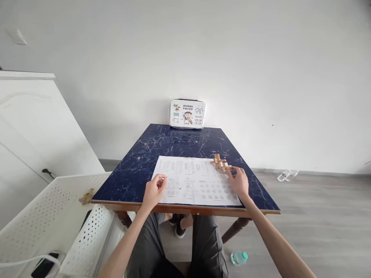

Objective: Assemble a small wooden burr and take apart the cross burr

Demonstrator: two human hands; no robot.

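Touching perhaps one wooden piece (225, 167)

You're in what looks like a room in a home. The wall (261, 77) ahead is plain and pale, with a small white plate (17, 36) at 10 o'clock, and the floor (313, 216) at 4 o'clock is grey and wood-look. At 9 o'clock you have a white cabinet (31, 116) with moulded trim; at 8, a perforated white basket (89, 227) and a white cable (34, 259). Your blue marbled table (133, 158) has a turned leg (236, 228) at 5 o'clock, household-style, and bears a cartoon-printed case (188, 114) at 12. A teal-capped bottle (239, 258) lies on the floor at 5.
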